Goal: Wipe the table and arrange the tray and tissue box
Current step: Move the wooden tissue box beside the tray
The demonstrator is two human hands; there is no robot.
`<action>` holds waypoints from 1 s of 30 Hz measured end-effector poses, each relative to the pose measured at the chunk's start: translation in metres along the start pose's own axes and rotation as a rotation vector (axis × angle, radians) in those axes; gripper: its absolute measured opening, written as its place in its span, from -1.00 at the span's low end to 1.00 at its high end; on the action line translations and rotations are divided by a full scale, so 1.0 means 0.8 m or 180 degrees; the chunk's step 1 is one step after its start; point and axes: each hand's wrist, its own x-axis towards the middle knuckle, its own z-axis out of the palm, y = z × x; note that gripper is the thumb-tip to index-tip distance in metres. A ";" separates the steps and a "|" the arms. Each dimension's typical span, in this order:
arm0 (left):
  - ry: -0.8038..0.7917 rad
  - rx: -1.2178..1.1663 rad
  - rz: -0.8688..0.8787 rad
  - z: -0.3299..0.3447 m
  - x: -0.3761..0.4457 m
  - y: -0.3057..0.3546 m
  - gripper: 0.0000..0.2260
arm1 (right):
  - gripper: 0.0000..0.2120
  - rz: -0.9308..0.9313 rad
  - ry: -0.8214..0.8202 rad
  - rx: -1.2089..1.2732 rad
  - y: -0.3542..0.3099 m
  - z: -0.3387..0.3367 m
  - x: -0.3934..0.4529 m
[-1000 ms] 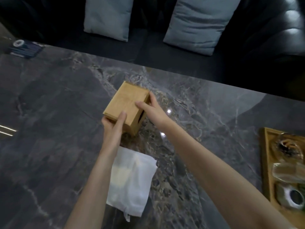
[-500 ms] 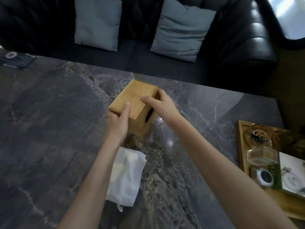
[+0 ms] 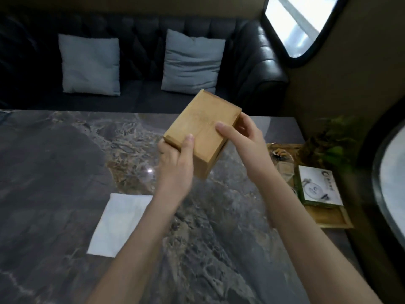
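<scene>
Two grey cushions (image 3: pixel 91 64) on dark sofa (image 3: pixel 252 62); perhaps a plant (image 3: pixel 333 139).

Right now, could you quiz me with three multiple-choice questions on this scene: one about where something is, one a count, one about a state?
1. Where does the white cloth lie?
A. on the sofa
B. on the marble table, under the left forearm
C. in the tray

2. How many grey cushions rest on the sofa?
A. one
B. two
C. four

3. How is the wooden tissue box held?
A. by both hands
B. by one hand
C. by neither hand

Answers: 1 B, the cloth lies flat on the stone. 2 B, two cushions show. 3 A, the left hand and right hand both grip it.
</scene>
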 end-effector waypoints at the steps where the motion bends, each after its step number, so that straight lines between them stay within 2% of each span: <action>1: -0.0082 -0.0009 0.0048 0.009 -0.012 0.001 -0.52 | -0.67 -0.0006 0.0084 0.0017 0.001 -0.013 -0.012; 4: -0.0283 0.0062 0.0173 0.038 -0.050 0.004 -0.53 | -0.71 -0.0004 0.0372 0.0003 0.008 -0.052 -0.051; 9: -0.0807 0.0042 0.0202 0.083 -0.099 -0.009 -0.54 | -0.50 0.0194 0.0917 -0.0013 0.037 -0.109 -0.115; 11: -0.0999 0.0041 0.0165 0.100 -0.120 -0.017 -0.56 | -0.51 0.0252 0.1105 -0.0026 0.050 -0.128 -0.140; 17: -0.1482 -0.0043 0.0004 0.141 -0.188 -0.056 -0.73 | -0.42 0.0527 0.1517 -0.0007 0.095 -0.174 -0.219; 24: -0.1909 0.0115 -0.0258 0.168 -0.253 -0.108 -0.51 | -0.61 0.0902 0.1880 0.0315 0.141 -0.207 -0.296; 30: -0.2115 0.0192 -0.0379 0.173 -0.284 -0.134 -0.48 | -0.64 0.1061 0.2049 0.0407 0.166 -0.215 -0.330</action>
